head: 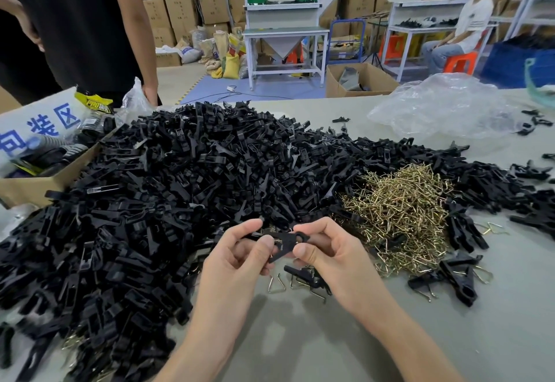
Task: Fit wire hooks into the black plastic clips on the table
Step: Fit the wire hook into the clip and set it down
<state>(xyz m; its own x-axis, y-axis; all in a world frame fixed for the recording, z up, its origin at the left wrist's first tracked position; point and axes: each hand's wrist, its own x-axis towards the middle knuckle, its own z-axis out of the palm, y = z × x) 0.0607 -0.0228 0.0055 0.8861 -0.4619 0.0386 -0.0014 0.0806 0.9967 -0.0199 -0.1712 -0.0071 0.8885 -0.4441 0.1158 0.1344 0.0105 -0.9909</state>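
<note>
Part of held clip (286, 242) hidden by fingers (303, 251); hook seating can't tell; clip pile (150, 186) cut off at L edge.

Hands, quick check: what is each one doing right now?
Left hand: pinching one end of a black clip.
Right hand: pinching the same clip at its ringed end.

Site: you stand in a factory packing hall | evidence: stacked cartons (177, 0), white workbenches (285, 32), bulk clip heap (180, 171) on your table (300, 339).
</note>
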